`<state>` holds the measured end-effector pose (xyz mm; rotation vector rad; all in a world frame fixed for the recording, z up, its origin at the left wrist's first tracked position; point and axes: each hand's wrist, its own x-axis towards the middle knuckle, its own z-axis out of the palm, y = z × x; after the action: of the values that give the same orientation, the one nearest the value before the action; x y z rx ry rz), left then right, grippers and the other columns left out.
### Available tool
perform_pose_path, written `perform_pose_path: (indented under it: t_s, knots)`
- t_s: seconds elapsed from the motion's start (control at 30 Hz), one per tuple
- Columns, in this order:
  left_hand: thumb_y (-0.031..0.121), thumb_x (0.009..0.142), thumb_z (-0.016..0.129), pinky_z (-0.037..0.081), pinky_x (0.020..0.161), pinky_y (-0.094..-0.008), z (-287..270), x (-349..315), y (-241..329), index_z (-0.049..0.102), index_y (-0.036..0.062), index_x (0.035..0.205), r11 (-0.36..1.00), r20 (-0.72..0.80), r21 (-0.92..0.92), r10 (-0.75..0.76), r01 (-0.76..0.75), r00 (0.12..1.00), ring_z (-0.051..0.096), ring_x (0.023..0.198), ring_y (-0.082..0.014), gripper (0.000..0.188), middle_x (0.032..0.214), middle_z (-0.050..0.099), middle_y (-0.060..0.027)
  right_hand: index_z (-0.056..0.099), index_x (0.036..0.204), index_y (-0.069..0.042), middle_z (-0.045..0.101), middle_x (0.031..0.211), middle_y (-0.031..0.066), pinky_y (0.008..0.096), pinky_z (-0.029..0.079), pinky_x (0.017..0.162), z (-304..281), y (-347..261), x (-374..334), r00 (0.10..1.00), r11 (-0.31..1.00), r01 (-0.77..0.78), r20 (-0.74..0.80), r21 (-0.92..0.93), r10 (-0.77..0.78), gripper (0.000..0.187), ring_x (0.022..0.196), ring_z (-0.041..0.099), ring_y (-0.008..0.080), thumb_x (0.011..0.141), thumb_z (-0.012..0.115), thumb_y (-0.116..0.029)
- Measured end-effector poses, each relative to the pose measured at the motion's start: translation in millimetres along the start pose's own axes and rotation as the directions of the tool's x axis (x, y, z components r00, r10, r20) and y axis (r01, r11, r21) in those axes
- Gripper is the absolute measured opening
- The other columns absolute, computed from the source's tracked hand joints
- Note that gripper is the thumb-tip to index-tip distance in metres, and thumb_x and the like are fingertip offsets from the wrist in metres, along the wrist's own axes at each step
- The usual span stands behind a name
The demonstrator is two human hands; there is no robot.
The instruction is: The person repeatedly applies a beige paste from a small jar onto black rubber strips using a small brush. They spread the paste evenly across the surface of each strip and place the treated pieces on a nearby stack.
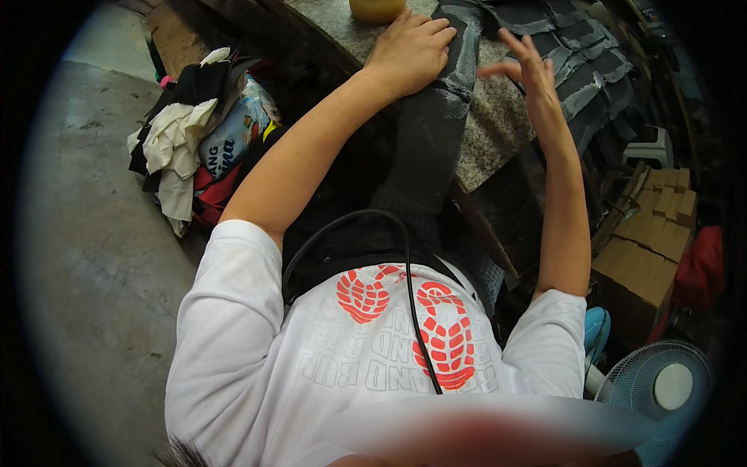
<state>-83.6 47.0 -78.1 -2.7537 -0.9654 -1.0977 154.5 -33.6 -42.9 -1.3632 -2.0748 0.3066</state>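
Observation:
A long dark grey piece of fabric or foam [436, 128], smeared with pale grey, lies over a speckled stone slab [498, 117] and hangs down toward my lap. My left hand [412, 53] rests palm down on the slab and the near part of this piece, fingers somewhat spread and fingertips on its smeared band. To the right, my right hand [533, 74] is raised, fingers apart with nothing visible in them. Beside it, several similar dark pieces with pale smeared edges [580, 58] overlap each other. Just beyond my left hand stands a container of yellowish stuff [377, 9], cut off by the picture's edge.
At the left, a bag with cloths [183, 132] heaped on it stands by the grey floor [101, 210]. Stacked brown cardboard pieces [650, 229] and a red cloth [700, 268] are at the right. A fan [661, 397] stands lower right. A black cable [408, 272] crosses my shirt.

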Motion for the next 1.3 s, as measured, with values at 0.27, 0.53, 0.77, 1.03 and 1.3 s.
perform_pose_path:
  t_s: [0.27,0.53,0.77,1.03,1.3]
  knots:
    - [0.018,0.091,0.058,0.039,0.109,-0.0455,3.4,-1.1,-1.7,0.066,-0.0007,0.123,1.000,-0.005,-0.004,-0.007,0.007,1.000,0.057,0.120,-0.0309,0.038,0.128,0.064,-0.0148,0.055,0.148,-0.033,0.035,0.165,0.0010,0.0615,0.001,0.123,35.8,16.8,4.1,0.998,0.738,0.055,0.020,-0.673,-0.056,0.055,0.157,0.019,0.0286,0.107,0.029,-0.059]
    - [0.017,0.091,0.057,0.040,0.109,-0.0453,2.7,0.6,2.6,0.067,-0.0011,0.120,0.999,-0.005,0.038,-0.007,0.007,1.000,0.057,0.118,-0.0310,0.036,0.124,0.065,-0.0149,0.078,0.116,-0.031,0.046,0.159,0.0002,0.0639,0.000,0.122,-2.0,-30.9,-29.6,0.991,0.846,0.085,-0.047,-0.526,-0.129,0.052,0.152,0.031,0.0276,0.103,0.038,-0.062]
    - [0.018,0.091,0.058,0.040,0.110,-0.0458,2.1,-0.8,-0.3,0.066,-0.0009,0.121,1.000,-0.010,0.010,-0.009,0.009,1.000,0.057,0.120,-0.0313,0.036,0.125,0.065,-0.0152,0.060,0.143,-0.022,0.043,0.160,0.0069,0.0684,0.012,0.120,30.7,-27.1,-12.4,0.997,0.802,0.060,0.071,-0.595,-0.023,0.051,0.152,0.030,0.0352,0.107,0.039,-0.051]
    - [0.023,0.092,0.063,0.036,0.118,-0.0484,9.9,-2.6,2.8,0.070,0.0063,0.123,0.994,-0.084,0.108,-0.013,0.022,0.996,0.058,0.122,-0.0269,0.036,0.120,0.067,-0.0071,0.080,0.108,-0.020,0.050,0.156,0.0034,0.0673,0.001,0.121,10.8,-55.9,-33.8,0.995,0.986,0.041,0.098,-0.162,-0.025,0.052,0.153,0.029,0.0357,0.108,0.036,-0.047]
    - [0.018,0.088,0.068,0.046,0.105,-0.0418,-7.4,-3.2,5.5,0.074,0.0043,0.113,1.000,-0.022,0.018,-0.008,0.009,1.000,0.060,0.110,-0.0275,0.029,0.110,0.066,-0.0074,0.066,0.135,-0.034,0.035,0.166,0.0045,0.0650,0.011,0.122,34.9,8.1,51.0,0.998,0.625,0.066,0.035,-0.778,-0.062,0.039,0.156,0.021,0.0361,0.108,0.039,-0.037]
